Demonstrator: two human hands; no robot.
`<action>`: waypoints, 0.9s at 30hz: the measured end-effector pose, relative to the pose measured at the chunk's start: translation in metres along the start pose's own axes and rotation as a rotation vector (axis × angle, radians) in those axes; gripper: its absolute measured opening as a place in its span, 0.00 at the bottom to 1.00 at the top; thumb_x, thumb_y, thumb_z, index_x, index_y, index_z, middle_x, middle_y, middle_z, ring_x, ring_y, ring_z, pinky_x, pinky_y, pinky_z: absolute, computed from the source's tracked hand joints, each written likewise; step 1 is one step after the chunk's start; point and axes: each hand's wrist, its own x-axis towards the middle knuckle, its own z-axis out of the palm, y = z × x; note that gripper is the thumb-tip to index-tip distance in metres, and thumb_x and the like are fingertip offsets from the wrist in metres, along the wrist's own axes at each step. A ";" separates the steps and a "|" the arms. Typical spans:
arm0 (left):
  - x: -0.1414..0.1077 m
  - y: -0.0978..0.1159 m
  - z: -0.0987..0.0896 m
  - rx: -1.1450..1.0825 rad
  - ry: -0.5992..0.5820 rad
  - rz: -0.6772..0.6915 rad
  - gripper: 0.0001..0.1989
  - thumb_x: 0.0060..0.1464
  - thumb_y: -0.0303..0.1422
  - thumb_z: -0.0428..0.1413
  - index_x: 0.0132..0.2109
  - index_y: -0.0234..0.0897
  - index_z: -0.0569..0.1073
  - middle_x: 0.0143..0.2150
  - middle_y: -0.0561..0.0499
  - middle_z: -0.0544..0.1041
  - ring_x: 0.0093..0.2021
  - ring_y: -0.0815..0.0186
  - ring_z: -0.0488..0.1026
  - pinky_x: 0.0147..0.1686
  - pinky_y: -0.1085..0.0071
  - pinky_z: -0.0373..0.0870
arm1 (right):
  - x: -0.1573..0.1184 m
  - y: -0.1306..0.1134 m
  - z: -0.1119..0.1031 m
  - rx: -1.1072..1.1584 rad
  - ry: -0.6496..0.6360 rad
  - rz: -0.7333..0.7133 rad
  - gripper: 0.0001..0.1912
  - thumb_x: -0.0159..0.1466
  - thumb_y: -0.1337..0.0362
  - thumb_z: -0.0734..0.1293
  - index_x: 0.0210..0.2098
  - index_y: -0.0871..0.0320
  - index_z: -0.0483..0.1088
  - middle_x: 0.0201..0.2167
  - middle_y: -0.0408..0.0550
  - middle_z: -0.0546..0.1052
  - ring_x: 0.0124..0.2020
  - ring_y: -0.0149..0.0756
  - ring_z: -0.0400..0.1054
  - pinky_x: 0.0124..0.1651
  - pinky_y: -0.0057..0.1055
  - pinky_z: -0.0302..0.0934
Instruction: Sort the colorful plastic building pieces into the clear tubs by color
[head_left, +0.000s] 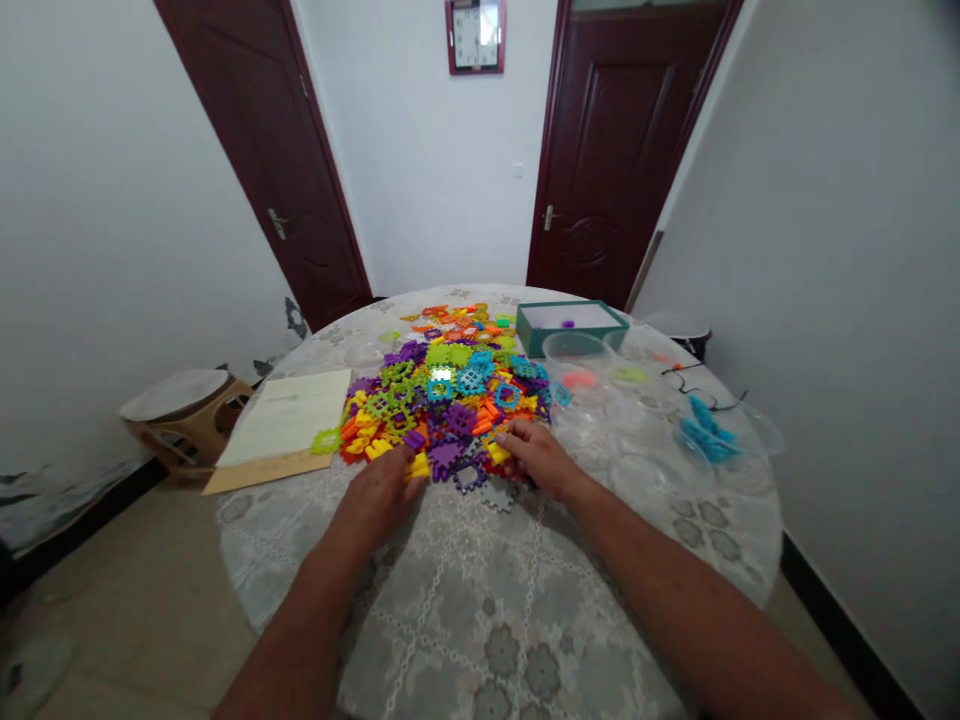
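Observation:
A heap of colourful plastic interlocking building pieces [459, 420] lies on the round table, mixing green, blue, purple, orange and yellow. At its front left edge, my left hand [381, 490] is closed, with a yellow building piece [418, 466] at its fingertips; a purple piece [413, 440] lies just above. On the front right side, my right hand [538, 456] pinches another yellow building piece [496, 453] between thumb and fingers. Between the hands are a purple square piece [445, 456] and a grey piece [498, 494]. My right palm hides some pieces beneath it.
Behind the heap, to the right, stands a green box [531, 340] with a purple piece inside. Clear plastic bowls [577, 345] crowd the right side, one with blue pieces [709, 432]. An open notebook [292, 410] lies left, and a stool [187, 410] stands beyond the table [480, 600].

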 end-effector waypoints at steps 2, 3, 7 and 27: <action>0.000 0.000 -0.003 -0.050 0.047 -0.006 0.11 0.62 0.39 0.56 0.49 0.41 0.72 0.43 0.44 0.80 0.45 0.52 0.79 0.44 0.61 0.73 | 0.001 0.000 0.001 0.023 -0.009 -0.006 0.20 0.62 0.45 0.73 0.38 0.56 0.71 0.24 0.41 0.78 0.19 0.28 0.68 0.19 0.22 0.62; 0.000 0.003 -0.005 -0.073 0.073 -0.008 0.11 0.61 0.40 0.56 0.48 0.41 0.72 0.43 0.45 0.79 0.44 0.53 0.79 0.43 0.61 0.73 | 0.001 0.001 0.002 0.044 -0.015 -0.006 0.21 0.63 0.45 0.73 0.38 0.56 0.71 0.25 0.41 0.79 0.19 0.28 0.68 0.19 0.22 0.62; 0.006 0.023 -0.008 -0.153 0.147 0.042 0.12 0.62 0.42 0.56 0.48 0.41 0.70 0.44 0.46 0.77 0.41 0.56 0.78 0.40 0.62 0.74 | 0.002 0.002 0.005 0.140 -0.059 0.016 0.23 0.62 0.43 0.74 0.40 0.56 0.70 0.26 0.41 0.79 0.18 0.27 0.68 0.19 0.23 0.62; 0.066 0.113 0.022 -1.117 -0.167 -0.174 0.29 0.54 0.37 0.65 0.63 0.39 0.75 0.57 0.39 0.79 0.51 0.52 0.81 0.43 0.62 0.80 | 0.004 -0.005 0.008 -0.100 0.282 -0.181 0.13 0.69 0.52 0.66 0.43 0.54 0.71 0.30 0.43 0.79 0.25 0.34 0.73 0.26 0.27 0.66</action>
